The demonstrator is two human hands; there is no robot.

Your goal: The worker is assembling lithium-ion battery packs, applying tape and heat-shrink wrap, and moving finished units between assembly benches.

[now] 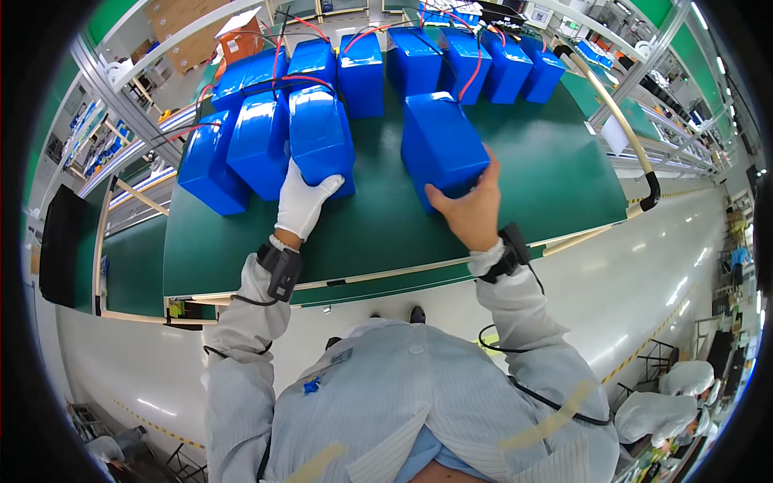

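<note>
While the white-gloved left hand (304, 197) sits half open on the near end of the left block (322, 133) at eleven o'clock, thumb on the near face and fingers along the far left side, the bare right hand (471, 205) has hold of the right block (443, 141) at one o'clock. Its thumb and fingers are spread wide around the near end (whether that block rests fully on the table (547, 161), I cannot tell). Both blocks are blue and glossy, well apart from each other, with bare green between them. Two more blocks (209, 161) stand at ten o'clock, just beside the left one; others (465, 64) line the back edge from eleven to one. Red wires (310, 78) trail over several. Black bands (280, 270) circle both wrists. A pale rail (608, 105) runs past two o'clock; co-workers (660, 414) sit at four.
</note>
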